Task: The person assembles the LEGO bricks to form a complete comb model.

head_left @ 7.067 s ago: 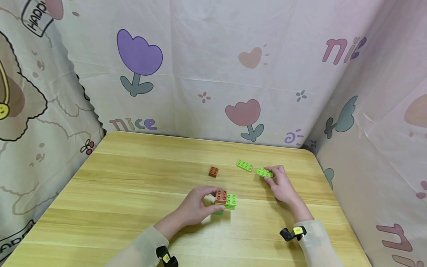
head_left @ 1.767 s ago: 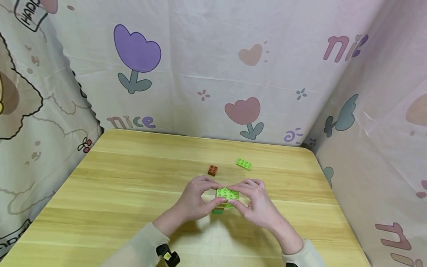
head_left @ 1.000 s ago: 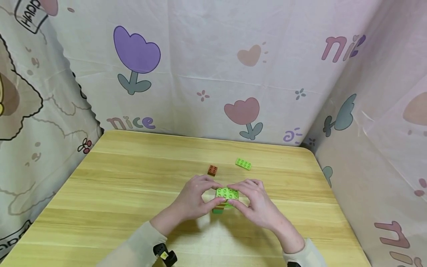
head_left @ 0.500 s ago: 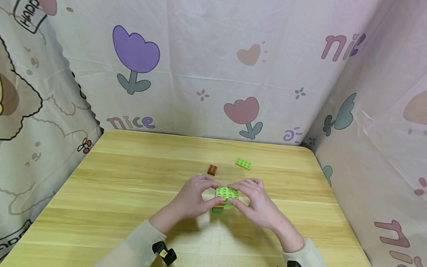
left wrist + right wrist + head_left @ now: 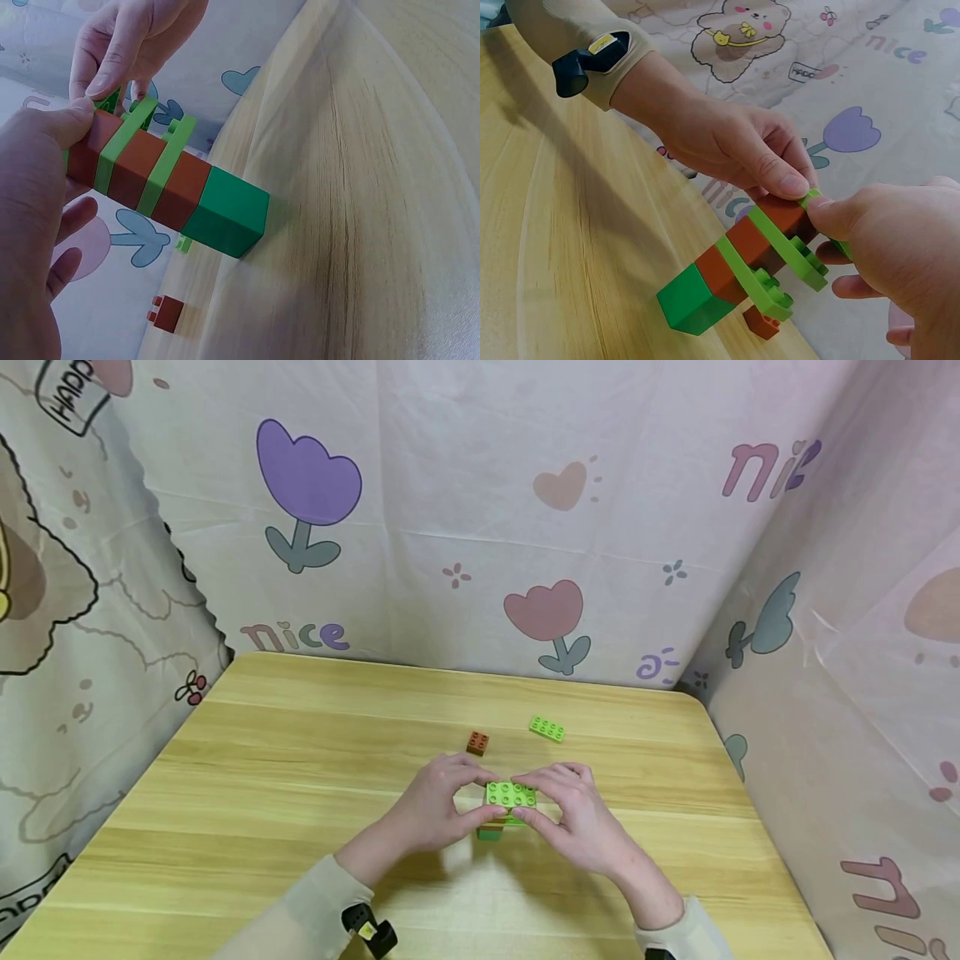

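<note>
Moved leftward, the lime plate (image 5: 512,794) tops the brick tower (image 5: 150,178); right grip (image 5: 576,814) pinches the plate, left grip (image 5: 431,808) the tower's top, brown brick (image 5: 477,743) beyond both.

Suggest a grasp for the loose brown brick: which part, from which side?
Probably pinch the loose brown brick by its left and right walls, coming from above: it sits studs up on the table, a gap separates it from the loose lime-green plate, and the left hand crowds its near side.

Two hands (image 5: 739,146) (image 5: 896,244) on a brick tower (image 5: 754,244)
</note>
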A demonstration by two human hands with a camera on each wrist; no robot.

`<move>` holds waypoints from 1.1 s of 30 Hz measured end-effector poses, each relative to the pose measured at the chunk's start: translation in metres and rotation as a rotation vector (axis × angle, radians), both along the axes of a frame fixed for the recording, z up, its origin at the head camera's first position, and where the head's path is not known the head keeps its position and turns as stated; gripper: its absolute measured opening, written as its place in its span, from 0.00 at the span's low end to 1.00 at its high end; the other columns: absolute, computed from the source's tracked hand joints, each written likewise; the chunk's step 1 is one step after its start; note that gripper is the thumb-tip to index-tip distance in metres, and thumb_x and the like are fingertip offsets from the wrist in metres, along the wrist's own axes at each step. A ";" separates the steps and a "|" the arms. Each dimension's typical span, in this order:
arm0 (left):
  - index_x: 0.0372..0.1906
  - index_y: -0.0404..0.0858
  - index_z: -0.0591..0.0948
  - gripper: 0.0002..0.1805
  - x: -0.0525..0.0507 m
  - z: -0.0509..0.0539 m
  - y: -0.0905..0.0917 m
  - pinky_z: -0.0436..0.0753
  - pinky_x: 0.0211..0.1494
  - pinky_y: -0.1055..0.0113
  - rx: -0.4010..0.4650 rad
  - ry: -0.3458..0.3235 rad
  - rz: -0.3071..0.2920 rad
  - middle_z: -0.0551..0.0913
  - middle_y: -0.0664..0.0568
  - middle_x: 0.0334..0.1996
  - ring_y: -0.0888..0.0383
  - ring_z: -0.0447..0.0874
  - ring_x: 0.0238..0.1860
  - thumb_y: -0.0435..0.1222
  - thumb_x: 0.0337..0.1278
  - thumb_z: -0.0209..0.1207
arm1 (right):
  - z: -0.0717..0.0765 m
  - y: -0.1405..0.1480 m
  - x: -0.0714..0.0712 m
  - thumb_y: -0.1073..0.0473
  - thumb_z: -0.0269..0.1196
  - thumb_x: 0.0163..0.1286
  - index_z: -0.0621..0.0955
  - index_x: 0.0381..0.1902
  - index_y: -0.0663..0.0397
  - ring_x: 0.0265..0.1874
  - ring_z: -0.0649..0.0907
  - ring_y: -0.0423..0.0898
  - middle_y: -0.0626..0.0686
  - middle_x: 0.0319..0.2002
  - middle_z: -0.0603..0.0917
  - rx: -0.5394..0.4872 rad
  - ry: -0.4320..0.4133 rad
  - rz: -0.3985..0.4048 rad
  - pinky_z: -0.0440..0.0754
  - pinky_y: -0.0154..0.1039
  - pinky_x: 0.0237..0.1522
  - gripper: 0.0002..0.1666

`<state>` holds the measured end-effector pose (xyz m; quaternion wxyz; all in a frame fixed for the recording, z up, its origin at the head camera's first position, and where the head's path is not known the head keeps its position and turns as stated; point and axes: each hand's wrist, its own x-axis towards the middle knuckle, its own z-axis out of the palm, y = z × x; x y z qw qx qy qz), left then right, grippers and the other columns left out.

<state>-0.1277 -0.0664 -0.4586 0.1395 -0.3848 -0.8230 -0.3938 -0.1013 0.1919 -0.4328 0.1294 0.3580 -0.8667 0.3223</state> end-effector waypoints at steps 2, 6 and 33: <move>0.52 0.45 0.89 0.20 0.000 0.000 0.000 0.83 0.54 0.57 0.003 -0.020 0.001 0.87 0.62 0.46 0.63 0.84 0.49 0.50 0.60 0.76 | 0.000 0.000 0.000 0.50 0.72 0.72 0.85 0.61 0.51 0.56 0.83 0.40 0.40 0.54 0.88 0.002 0.005 0.001 0.63 0.59 0.66 0.23; 0.52 0.46 0.89 0.20 0.000 0.000 0.000 0.83 0.56 0.56 0.006 -0.054 0.002 0.87 0.63 0.47 0.64 0.83 0.50 0.50 0.59 0.76 | 0.001 0.000 0.000 0.50 0.72 0.73 0.85 0.61 0.52 0.56 0.83 0.40 0.40 0.54 0.88 0.002 0.001 0.002 0.63 0.59 0.66 0.23; 0.57 0.50 0.88 0.21 0.002 -0.001 0.000 0.82 0.58 0.54 0.041 -0.120 -0.028 0.86 0.65 0.52 0.64 0.83 0.54 0.52 0.63 0.74 | 0.000 0.001 0.000 0.51 0.72 0.73 0.85 0.62 0.53 0.58 0.82 0.41 0.40 0.56 0.87 -0.021 -0.022 0.013 0.64 0.56 0.66 0.23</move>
